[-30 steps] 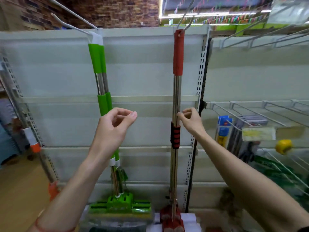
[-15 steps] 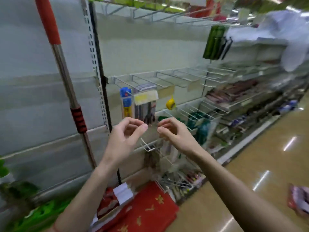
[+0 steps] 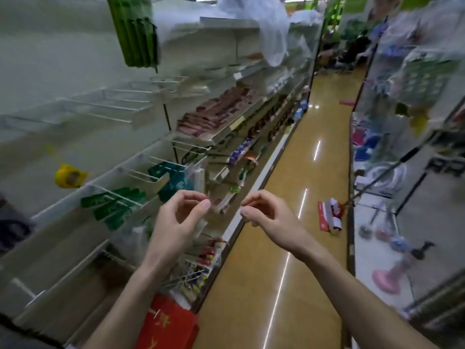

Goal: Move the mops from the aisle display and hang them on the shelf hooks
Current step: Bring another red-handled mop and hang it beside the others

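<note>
Both my hands are raised in front of me, down the aisle. My left hand and my right hand have loosely curled fingers and hold nothing. They are a short gap apart. Further along, a mop with a red and white head rests on the floor, and its dark pole leans up against the right-hand shelving. Bare white wire hooks stick out of the left shelf at upper left. The hung green and red mops are out of view.
The left shelving carries green packets, a yellow item and long green hanging items. A red bag stands at the shelf foot. Pink items sit on the low right shelf. The glossy floor runs ahead.
The view has swung right, from the two hung mops to down the aisle. My right hand has left the red mop's pole. Both hands have stayed raised and loosely curled.
</note>
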Available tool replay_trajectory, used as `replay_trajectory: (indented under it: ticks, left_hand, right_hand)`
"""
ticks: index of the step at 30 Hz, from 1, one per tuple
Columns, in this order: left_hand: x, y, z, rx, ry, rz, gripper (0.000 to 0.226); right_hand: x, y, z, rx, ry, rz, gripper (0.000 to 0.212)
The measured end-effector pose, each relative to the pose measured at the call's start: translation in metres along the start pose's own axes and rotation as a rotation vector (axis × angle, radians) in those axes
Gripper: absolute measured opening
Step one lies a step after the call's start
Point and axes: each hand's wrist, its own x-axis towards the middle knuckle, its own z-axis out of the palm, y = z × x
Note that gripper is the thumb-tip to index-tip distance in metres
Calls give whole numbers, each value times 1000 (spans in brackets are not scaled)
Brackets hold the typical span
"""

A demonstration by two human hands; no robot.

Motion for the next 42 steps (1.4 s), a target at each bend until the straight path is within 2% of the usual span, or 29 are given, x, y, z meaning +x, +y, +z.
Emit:
replay_trajectory:
  ticks: [2, 9, 14, 18, 20, 26, 35, 42]
  left_hand:
    - [28, -6, 36, -12, -71, 1, 9]
    - [138, -32, 162, -105, -330, 38, 17]
    - [240, -51, 253, -169, -465, 67, 28]
    - [322, -53, 317, -204, -543, 57, 41]
    - [359, -52, 350, -217, -592, 59, 37]
    - [445, -55, 448, -230, -714, 44, 15]
    - [575, -66, 638, -199, -846, 32, 16]
    - [685, -60, 786, -173, -888, 7, 16]
  right_hand:
    - [2, 18, -34, 15, 66, 39, 21]
    - [31, 91, -140, 13, 337, 217, 16]
    - [82, 131, -218, -14, 518, 301, 11]
    - [130, 154, -269, -8, 666, 341, 16]
    - [155, 164, -292, -9, 724, 344, 14]
    - [215, 203, -363, -27, 823, 389, 14]
    - [302, 317, -526, -14, 941, 455, 7]
    - [376, 388, -666, 42, 1000, 536, 5]
